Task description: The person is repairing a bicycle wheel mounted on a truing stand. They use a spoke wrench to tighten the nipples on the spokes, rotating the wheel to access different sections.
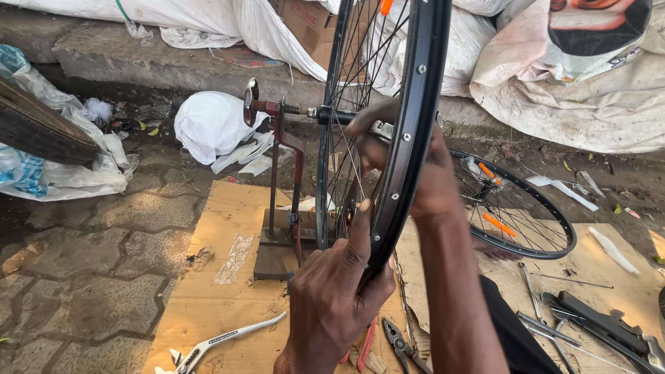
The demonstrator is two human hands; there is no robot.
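A black bicycle wheel (409,131) stands upright on a rusty red truing stand (280,208), its axle resting at the top of the stand's post. The stand sits on a sheet of brown cardboard (201,305) spread over the paving stones.

The left hand (339,298) is near the viewer, at the low part of the wheel — its fingers are curled around the rim with the thumb pressed up along the rim's inner face. The right hand (395,149) reaches in from the right side of the wheel, farther away, near the hub. It is closed on a small silver tool (381,129) among the spokes; how the fingertips sit on it I cannot tell, since the rim crosses in front.

To the right, a second wheel (516,208) with orange reflectors lies flat on the ground. Near right, a scatter of metal tools (596,325) rests on the cardboard — long spanners and a dark handle. Just beside the left wrist lie pliers (402,346), and to the near left a silver adjustable wrench (222,341).

Far behind, white sacks (596,90) and a cardboard box (308,24) are heaped along a concrete kerb. A crumpled white bag (208,125) lies on the dirt to the left of the stand, and a tyre (38,131) shows at the far left edge.
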